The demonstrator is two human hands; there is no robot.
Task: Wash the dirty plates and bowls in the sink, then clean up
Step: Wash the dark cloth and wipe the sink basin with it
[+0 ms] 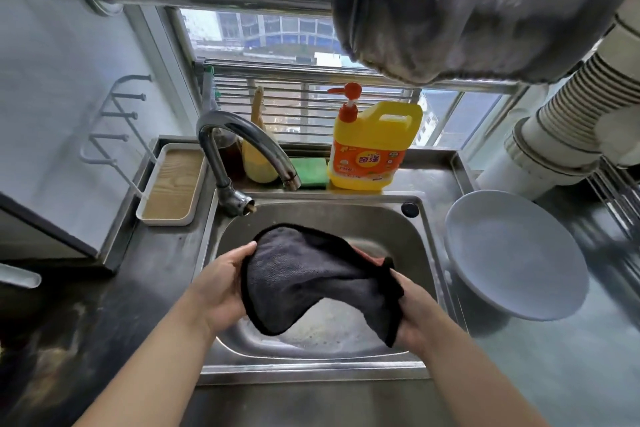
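A dark grey cloth (301,274) with a black border is stretched out above the steel sink (377,218). My left hand (221,284) grips its left edge and my right hand (414,308) grips its right edge. A pale blue plate (512,253) lies on the counter to the right of the sink. The sink basin under the cloth looks wet, with no dishes visible in it.
The curved tap (242,146) stands at the sink's back left. A yellow pump bottle of detergent (370,146), a green sponge (311,172) and a yellow brush (258,156) line the back ledge. A wood-lined tray (173,184) sits left. A grey towel (485,10) hangs overhead.
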